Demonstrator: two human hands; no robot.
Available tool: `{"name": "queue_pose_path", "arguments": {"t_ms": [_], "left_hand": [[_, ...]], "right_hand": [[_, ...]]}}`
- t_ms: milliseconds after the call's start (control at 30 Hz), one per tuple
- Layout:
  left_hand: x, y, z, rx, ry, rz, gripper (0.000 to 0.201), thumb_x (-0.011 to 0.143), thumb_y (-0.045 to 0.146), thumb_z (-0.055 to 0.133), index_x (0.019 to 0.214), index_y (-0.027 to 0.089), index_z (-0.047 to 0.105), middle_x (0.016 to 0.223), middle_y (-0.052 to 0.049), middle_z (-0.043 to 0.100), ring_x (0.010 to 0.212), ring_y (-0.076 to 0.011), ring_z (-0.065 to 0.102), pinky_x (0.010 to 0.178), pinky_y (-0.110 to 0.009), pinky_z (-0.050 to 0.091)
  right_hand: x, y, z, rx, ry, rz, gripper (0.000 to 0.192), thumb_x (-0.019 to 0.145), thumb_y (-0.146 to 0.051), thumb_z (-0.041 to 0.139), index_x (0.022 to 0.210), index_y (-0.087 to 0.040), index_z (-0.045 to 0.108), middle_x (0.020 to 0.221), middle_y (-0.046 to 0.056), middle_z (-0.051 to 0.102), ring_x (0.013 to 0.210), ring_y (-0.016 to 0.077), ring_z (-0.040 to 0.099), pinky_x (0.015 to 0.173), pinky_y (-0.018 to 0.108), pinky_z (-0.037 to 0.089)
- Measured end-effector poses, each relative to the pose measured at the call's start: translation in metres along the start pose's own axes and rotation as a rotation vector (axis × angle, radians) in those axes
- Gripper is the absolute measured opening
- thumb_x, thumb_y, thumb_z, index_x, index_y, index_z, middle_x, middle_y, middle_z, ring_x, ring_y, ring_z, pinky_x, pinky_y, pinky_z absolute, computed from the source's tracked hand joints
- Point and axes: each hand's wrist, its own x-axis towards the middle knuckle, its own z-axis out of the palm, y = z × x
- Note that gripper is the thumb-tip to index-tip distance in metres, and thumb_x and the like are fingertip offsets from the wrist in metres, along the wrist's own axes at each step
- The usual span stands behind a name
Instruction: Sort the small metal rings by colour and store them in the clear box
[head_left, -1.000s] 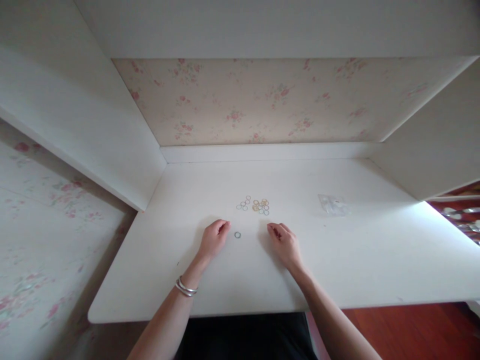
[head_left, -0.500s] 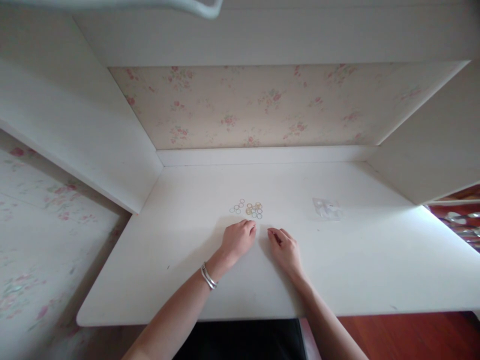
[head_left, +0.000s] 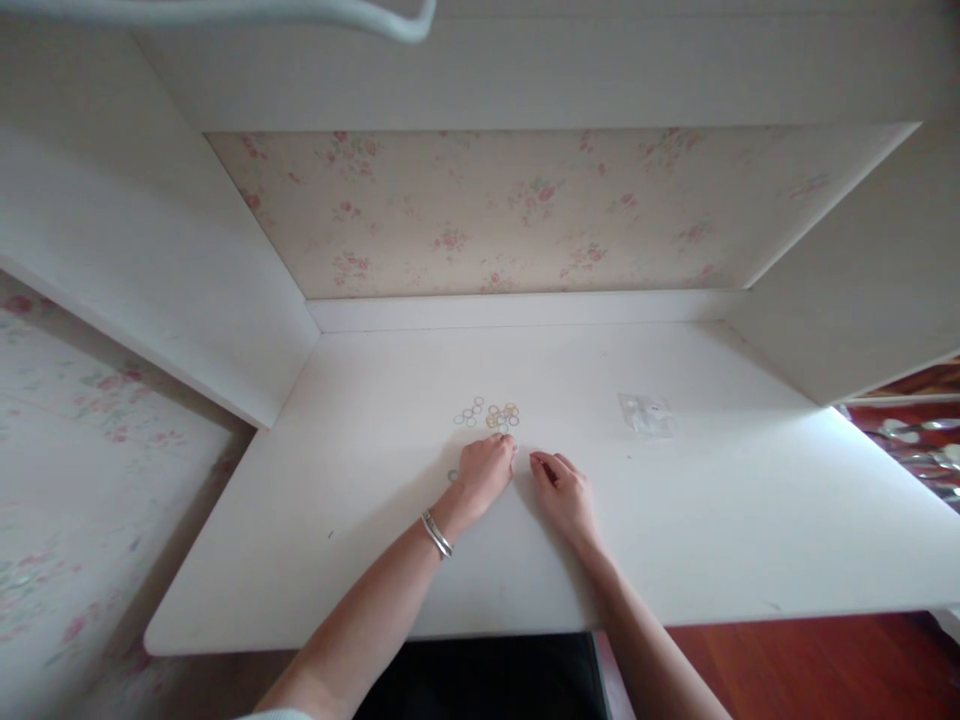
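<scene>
A small cluster of thin gold and silver rings [head_left: 502, 416] lies on the white desk just beyond my left hand. Several more rings [head_left: 470, 411] form a loose group to the cluster's left. My left hand [head_left: 486, 468], with a silver bracelet [head_left: 437, 534] at its wrist, is closed with fingertips pointing down at the near edge of the cluster; what they pinch, if anything, is hidden. Beside its wrist a single ring [head_left: 453, 476] shows. My right hand [head_left: 566, 495] rests on the desk with fingers curled and thumb against the forefinger. Anything in that pinch is too small to make out.
A clear plastic bag [head_left: 646, 416] with pale contents lies to the right on the desk [head_left: 735, 520]. White panels stand at both sides, with a flowered wall [head_left: 480, 215] behind. A white bar [head_left: 300, 12] crosses the top left.
My left hand has shifted slightly right and forward toward the ring cluster. A single ring now shows left of its wrist. My right hand keeps nearly the same pose; the view has moved slightly.
</scene>
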Motion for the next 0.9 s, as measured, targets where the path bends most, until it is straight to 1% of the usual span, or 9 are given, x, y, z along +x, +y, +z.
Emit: {"name": "queue_pose_path", "arguments": {"t_ms": [100, 200, 367, 467, 533, 600, 733, 900], "left_hand": [[-0.011, -0.004, -0.001, -0.033, 0.007, 0.006, 0.019, 0.093, 0.023, 0.039, 0.095, 0.021, 0.058, 0.093, -0.006, 0.065, 0.083, -0.0175, 0.063, 0.071, -0.027, 0.044], [-0.031, -0.017, -0.004, -0.090, 0.071, 0.020, 0.017, 0.093, 0.024, 0.041, 0.095, 0.022, 0.058, 0.094, -0.004, 0.065, 0.083, -0.0166, 0.063, 0.069, -0.026, 0.045], [-0.074, -0.057, -0.006, -0.193, 0.219, 0.048, 0.016, 0.093, 0.024, 0.041, 0.097, 0.022, 0.057, 0.095, -0.002, 0.065, 0.085, -0.0147, 0.062, 0.071, -0.024, 0.046], [-0.089, -0.078, -0.003, -0.223, 0.267, 0.059, 0.017, 0.093, 0.025, 0.041, 0.096, 0.021, 0.058, 0.092, -0.002, 0.065, 0.083, -0.0140, 0.062, 0.072, -0.024, 0.047], [-0.092, -0.086, -0.001, -0.231, 0.280, 0.078, 0.017, 0.093, 0.024, 0.041, 0.096, 0.021, 0.058, 0.091, -0.002, 0.065, 0.083, -0.0136, 0.062, 0.073, -0.024, 0.047], [-0.091, -0.090, 0.000, -0.225, 0.280, 0.089, 0.016, 0.093, 0.024, 0.043, 0.096, 0.021, 0.058, 0.091, -0.002, 0.065, 0.082, -0.0135, 0.062, 0.072, -0.023, 0.047], [-0.088, -0.090, 0.003, -0.184, 0.274, 0.082, 0.015, 0.092, 0.022, 0.044, 0.095, 0.022, 0.059, 0.091, -0.001, 0.066, 0.080, -0.0129, 0.063, 0.068, -0.022, 0.047], [-0.089, -0.089, 0.004, -0.131, 0.265, 0.065, 0.015, 0.091, 0.022, 0.045, 0.096, 0.023, 0.059, 0.091, 0.000, 0.067, 0.080, -0.0128, 0.064, 0.067, -0.022, 0.047]], "right_hand": [[-0.001, 0.002, 0.001, -0.022, -0.006, -0.008, 0.032, 0.089, -0.041, 0.040, 0.092, -0.023, 0.067, 0.077, 0.002, 0.063, 0.066, 0.0138, 0.057, 0.063, 0.023, 0.040], [-0.003, 0.002, 0.001, -0.032, -0.013, -0.007, 0.032, 0.089, -0.041, 0.040, 0.092, -0.024, 0.067, 0.078, 0.002, 0.064, 0.066, 0.0138, 0.056, 0.063, 0.023, 0.040], [-0.003, 0.001, 0.001, -0.026, -0.030, 0.016, 0.033, 0.090, -0.043, 0.040, 0.092, -0.024, 0.067, 0.081, 0.001, 0.064, 0.065, 0.0130, 0.056, 0.064, 0.023, 0.040], [-0.002, -0.001, 0.001, -0.040, -0.035, 0.035, 0.033, 0.089, -0.043, 0.040, 0.092, -0.025, 0.067, 0.082, 0.001, 0.065, 0.065, 0.0128, 0.057, 0.064, 0.023, 0.040], [-0.002, -0.002, 0.002, -0.056, -0.046, 0.038, 0.032, 0.089, -0.044, 0.041, 0.092, -0.025, 0.067, 0.081, 0.001, 0.065, 0.065, 0.0128, 0.057, 0.064, 0.023, 0.040], [-0.002, -0.003, 0.002, -0.067, -0.054, 0.034, 0.032, 0.089, -0.044, 0.041, 0.093, -0.025, 0.067, 0.082, 0.001, 0.065, 0.066, 0.0129, 0.057, 0.065, 0.024, 0.040], [-0.002, -0.003, 0.002, -0.075, -0.046, 0.032, 0.033, 0.089, -0.043, 0.040, 0.093, -0.025, 0.067, 0.082, 0.001, 0.065, 0.068, 0.0135, 0.058, 0.066, 0.024, 0.041], [-0.002, -0.003, 0.003, -0.086, -0.045, 0.022, 0.035, 0.089, -0.044, 0.039, 0.093, -0.024, 0.067, 0.082, 0.002, 0.065, 0.069, 0.0138, 0.058, 0.066, 0.024, 0.041]]}}
